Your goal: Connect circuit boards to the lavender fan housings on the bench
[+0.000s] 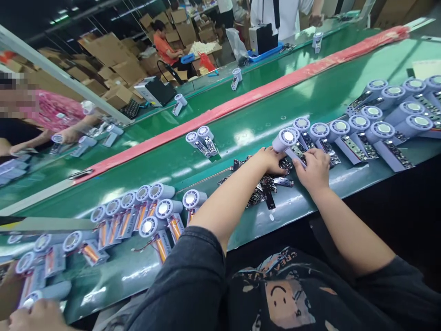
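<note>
A lilac hand-held fan body point(284, 139) with a round head and an opened handle is between my hands, tilted over the bench. My left hand point(272, 161) is closed at its head end, with some fingers hidden behind it. My right hand point(314, 171) pinches the lower handle, where a dark circuit board point(299, 151) shows inside. Beneath and beside my left hand lies a loose pile of circuit boards point(265, 191). Just beyond my right hand, a similar fan body point(320, 131) lies with its board exposed.
More fan bodies point(382, 131) crowd the right side; others with orange batteries point(159, 246) line the left. A pair point(203, 138) lies on the green belt point(241, 133), bordered by a red strip point(220, 110). Another person's hand point(36, 317) touches a unit at lower left. Co-workers sit opposite.
</note>
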Demonstrator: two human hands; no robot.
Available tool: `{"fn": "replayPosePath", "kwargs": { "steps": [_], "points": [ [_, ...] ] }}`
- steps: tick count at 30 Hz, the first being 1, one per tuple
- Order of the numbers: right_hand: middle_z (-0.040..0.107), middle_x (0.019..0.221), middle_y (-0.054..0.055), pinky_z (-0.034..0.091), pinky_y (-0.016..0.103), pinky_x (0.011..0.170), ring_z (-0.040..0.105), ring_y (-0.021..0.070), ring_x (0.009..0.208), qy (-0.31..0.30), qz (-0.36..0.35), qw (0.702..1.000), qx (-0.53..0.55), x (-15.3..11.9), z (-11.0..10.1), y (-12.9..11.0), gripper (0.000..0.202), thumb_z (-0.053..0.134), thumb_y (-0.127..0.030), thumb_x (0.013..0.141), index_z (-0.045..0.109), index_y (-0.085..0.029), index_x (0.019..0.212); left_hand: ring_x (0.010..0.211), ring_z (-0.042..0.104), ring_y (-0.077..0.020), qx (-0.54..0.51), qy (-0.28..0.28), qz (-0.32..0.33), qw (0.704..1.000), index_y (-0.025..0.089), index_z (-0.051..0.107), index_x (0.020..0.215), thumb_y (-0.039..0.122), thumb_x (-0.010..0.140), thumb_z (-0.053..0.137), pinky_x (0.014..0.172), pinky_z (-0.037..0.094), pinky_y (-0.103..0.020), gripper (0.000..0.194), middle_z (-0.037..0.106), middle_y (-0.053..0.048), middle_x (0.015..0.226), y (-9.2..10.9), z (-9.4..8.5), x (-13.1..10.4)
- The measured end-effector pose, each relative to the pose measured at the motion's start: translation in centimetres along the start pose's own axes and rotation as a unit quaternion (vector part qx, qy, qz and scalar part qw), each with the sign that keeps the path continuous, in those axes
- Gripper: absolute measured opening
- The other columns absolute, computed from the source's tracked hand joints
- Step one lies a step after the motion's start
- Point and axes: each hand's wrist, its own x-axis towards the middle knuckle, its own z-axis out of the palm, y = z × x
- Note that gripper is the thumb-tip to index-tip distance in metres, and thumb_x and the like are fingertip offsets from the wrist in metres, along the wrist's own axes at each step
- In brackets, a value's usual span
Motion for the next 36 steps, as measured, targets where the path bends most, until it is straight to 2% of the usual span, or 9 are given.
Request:
{"fn": "replayPosePath", "kwargs": {
  "steps": [4, 11, 16, 19, 22, 25, 28, 32, 36],
  "points": [
    [0.059, 0.121, 0.020, 0.045, 0.056, 0.093, 0.047, 0.0380, 0.112, -0.007, -0.007, 1.000, -0.007, -0.2, -0.2, -0.2, 0.031, 0.058, -0.040, 0.088, 0.072, -0.015, 0.099, 0.150, 0.039, -0.0348, 0.021, 0.017, 0.036, 0.999, 0.023, 0.044, 0.154, 0.056, 0.089, 0.064, 0.121, 0.036, -0.050, 0.076, 0.042, -0.014, 0.163, -0.2, 0.8, -2.2],
    [0.059, 0.125, 0.019, 0.043, 0.058, 0.093, 0.046, 0.0391, 0.114, -0.027, -0.003, 0.999, -0.024, -0.3, -0.5, -0.9, 0.030, 0.063, -0.035, 0.087, 0.072, -0.015, 0.108, 0.149, 0.039, -0.0380, 0.056, 0.012, 0.056, 0.997, 0.022, 0.044, 0.155, 0.057, 0.090, 0.064, 0.120, 0.036, -0.054, 0.076, 0.035, -0.015, 0.167, -0.6, 2.2, -4.3],
    [0.057, 0.130, 0.018, 0.039, 0.056, 0.094, 0.045, 0.0391, 0.117, -0.040, -0.001, 0.998, -0.052, -0.4, -0.8, -1.4, 0.035, 0.060, -0.035, 0.090, 0.068, -0.019, 0.119, 0.140, 0.051, -0.0349, 0.060, 0.045, 0.060, 0.995, 0.019, 0.055, 0.146, 0.048, 0.095, 0.061, 0.116, 0.039, -0.054, 0.058, 0.055, -0.013, 0.153, 0.6, 1.5, -5.6],
    [0.056, 0.133, 0.017, 0.036, 0.055, 0.097, 0.044, 0.0385, 0.119, -0.044, -0.006, 0.996, -0.071, -0.6, -0.9, -1.5, 0.036, 0.060, -0.035, 0.088, 0.067, -0.020, 0.119, 0.135, 0.056, -0.0345, 0.063, 0.072, 0.070, 0.993, 0.018, 0.064, 0.134, 0.038, 0.092, 0.069, 0.115, 0.041, -0.055, 0.047, 0.064, -0.012, 0.143, 1.4, 0.9, -8.8],
    [0.054, 0.137, 0.015, 0.033, 0.056, 0.102, 0.041, 0.0386, 0.125, -0.041, -0.018, 0.996, -0.075, -1.0, -1.1, -1.6, 0.040, 0.061, -0.035, 0.084, 0.066, -0.022, 0.122, 0.138, 0.055, -0.0340, 0.028, 0.159, 0.101, 0.982, 0.020, 0.060, 0.138, 0.038, 0.093, 0.068, 0.115, 0.043, -0.058, 0.049, 0.062, -0.012, 0.146, 1.8, 1.6, -13.7],
    [0.054, 0.137, 0.013, 0.031, 0.055, 0.104, 0.039, 0.0377, 0.127, -0.024, -0.031, 0.997, -0.064, -1.4, -1.2, -1.5, 0.040, 0.059, -0.036, 0.084, 0.066, -0.024, 0.122, 0.135, 0.059, -0.0300, -0.017, 0.246, 0.143, 0.959, 0.024, 0.057, 0.138, 0.038, 0.098, 0.060, 0.113, 0.047, -0.056, 0.042, 0.065, -0.009, 0.142, 1.6, 4.6, -18.8],
    [0.058, 0.132, 0.012, 0.032, 0.054, 0.103, 0.043, 0.0361, 0.125, 0.010, -0.038, 0.998, -0.048, -1.3, -1.3, -1.3, 0.035, 0.058, -0.036, 0.085, 0.069, -0.024, 0.116, 0.127, 0.065, -0.0256, -0.065, 0.329, 0.143, 0.931, 0.025, 0.060, 0.127, 0.031, 0.101, 0.054, 0.108, 0.053, -0.051, 0.028, 0.072, -0.007, 0.131, 1.2, 9.0, -22.9],
    [0.065, 0.120, 0.012, 0.036, 0.052, 0.100, 0.052, 0.0336, 0.117, 0.055, -0.074, 0.995, -0.024, -0.9, -2.1, -0.9, 0.029, 0.055, -0.038, 0.086, 0.071, -0.023, 0.104, 0.114, 0.071, -0.0225, -0.077, 0.423, 0.047, 0.902, 0.023, 0.064, 0.114, 0.017, 0.098, 0.054, 0.101, 0.057, -0.044, 0.019, 0.077, -0.007, 0.114, 0.9, 14.7, -27.4],
    [0.071, 0.092, 0.010, 0.047, 0.045, 0.085, 0.065, 0.0274, 0.088, 0.113, -0.177, 0.977, 0.045, -2.0, -2.4, -0.7, 0.026, 0.054, -0.041, 0.087, 0.071, -0.023, 0.093, 0.103, 0.073, -0.0216, -0.067, 0.486, -0.121, 0.863, 0.020, 0.065, 0.110, 0.015, 0.095, 0.058, 0.092, 0.060, -0.039, 0.017, 0.077, -0.009, 0.108, 0.8, 18.2, -31.0]
  ]
}}
